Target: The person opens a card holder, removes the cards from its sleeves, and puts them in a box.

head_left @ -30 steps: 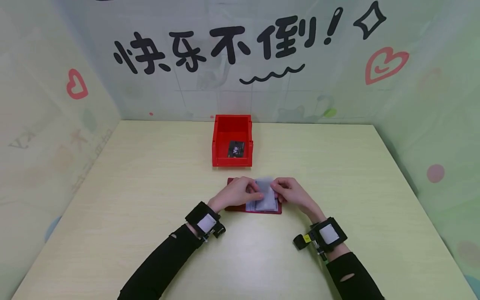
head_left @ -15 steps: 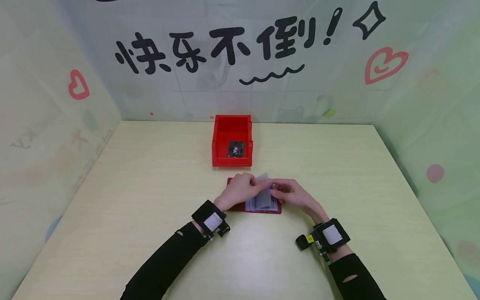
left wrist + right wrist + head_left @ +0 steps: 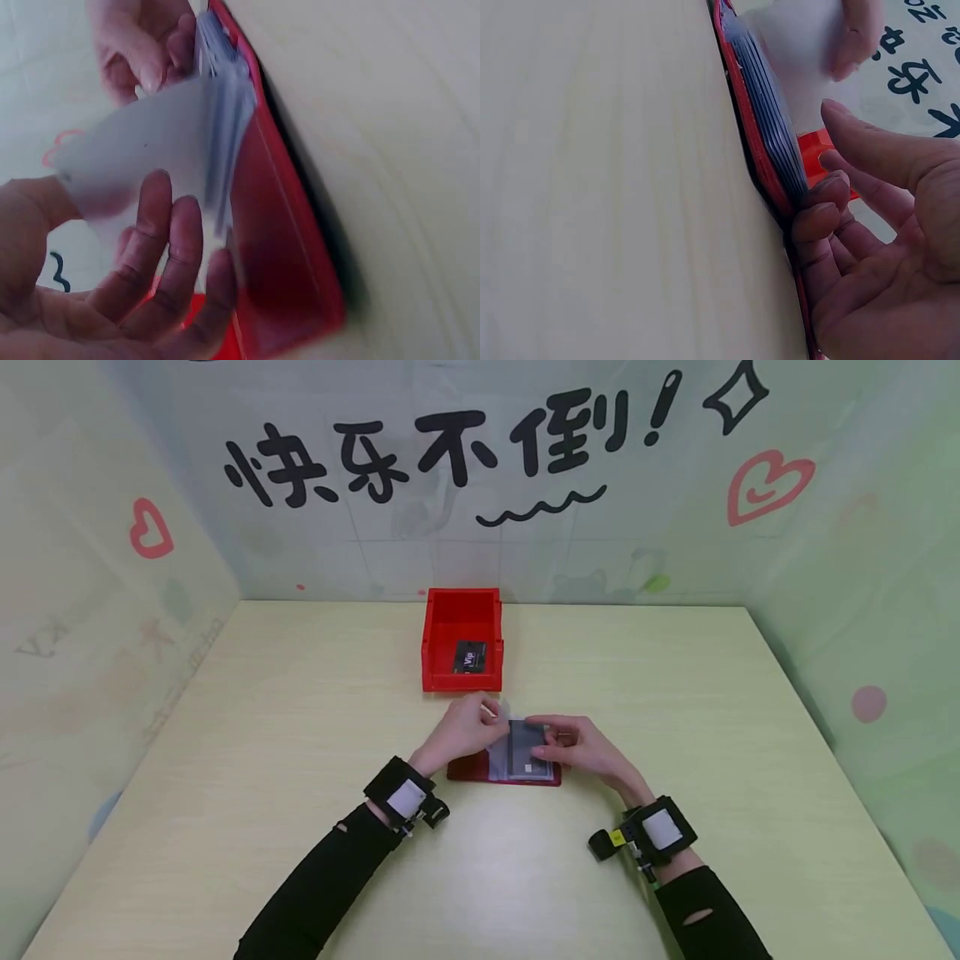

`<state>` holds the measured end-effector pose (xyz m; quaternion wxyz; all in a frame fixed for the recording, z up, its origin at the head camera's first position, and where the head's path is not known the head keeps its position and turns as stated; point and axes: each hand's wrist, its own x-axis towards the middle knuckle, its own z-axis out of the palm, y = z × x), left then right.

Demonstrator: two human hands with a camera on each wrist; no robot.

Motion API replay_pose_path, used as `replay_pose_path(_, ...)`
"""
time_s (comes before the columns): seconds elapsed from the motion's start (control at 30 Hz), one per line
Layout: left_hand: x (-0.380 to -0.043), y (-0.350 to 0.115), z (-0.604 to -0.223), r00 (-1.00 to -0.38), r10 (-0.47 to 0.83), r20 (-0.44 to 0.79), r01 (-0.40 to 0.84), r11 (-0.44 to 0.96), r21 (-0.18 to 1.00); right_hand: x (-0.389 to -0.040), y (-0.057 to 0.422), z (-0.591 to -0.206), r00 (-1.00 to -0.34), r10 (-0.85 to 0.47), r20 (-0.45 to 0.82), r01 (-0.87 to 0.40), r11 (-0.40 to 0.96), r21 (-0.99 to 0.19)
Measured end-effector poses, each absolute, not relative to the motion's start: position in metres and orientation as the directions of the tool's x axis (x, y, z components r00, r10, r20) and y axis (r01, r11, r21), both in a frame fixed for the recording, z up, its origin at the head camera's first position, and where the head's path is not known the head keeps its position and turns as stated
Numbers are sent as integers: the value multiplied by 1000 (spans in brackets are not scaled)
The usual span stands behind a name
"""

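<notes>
A red card holder (image 3: 467,769) lies spread on the table, its stack of clear plastic sleeves (image 3: 769,112) in the middle. My left hand (image 3: 467,728) pinches one sleeve page (image 3: 150,131) near its outer edge and has it lifted and bent leftward; its other fingers are loosely bent. A dark sleeve (image 3: 528,764) faces up beneath. At the holder's right side is my right hand (image 3: 588,748), its bent fingertips against the edge of the stack. Its thumb (image 3: 881,150) stands apart from the fingers.
Behind the holder stands a red plastic bin (image 3: 462,683) with a black card marked "Vip" (image 3: 470,657) inside. A printed cloth backdrop (image 3: 465,543) rises along the table's far edge and both sides.
The left hand first reached right to a pale page, then drew it leftward and up, uncovering a dark sleeve. The right hand stayed by the holder's right side, its index finger reaching further left.
</notes>
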<state>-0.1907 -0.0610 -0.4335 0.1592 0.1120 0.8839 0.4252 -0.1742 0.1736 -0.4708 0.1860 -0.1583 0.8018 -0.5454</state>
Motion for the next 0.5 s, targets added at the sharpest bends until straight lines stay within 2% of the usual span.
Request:
replay_pose_path(0.23, -196, -87, -437, -939, 274, -209, 10, 627, 779, -176, 174, -470, -896, -429, -117, -55, 369, -928)
replay_pose_path(0.5, -196, -95, -442, -943, 240, -232, -9, 676, 737, -176, 170, -470, -919, -373, -132, -45, 430, -902)
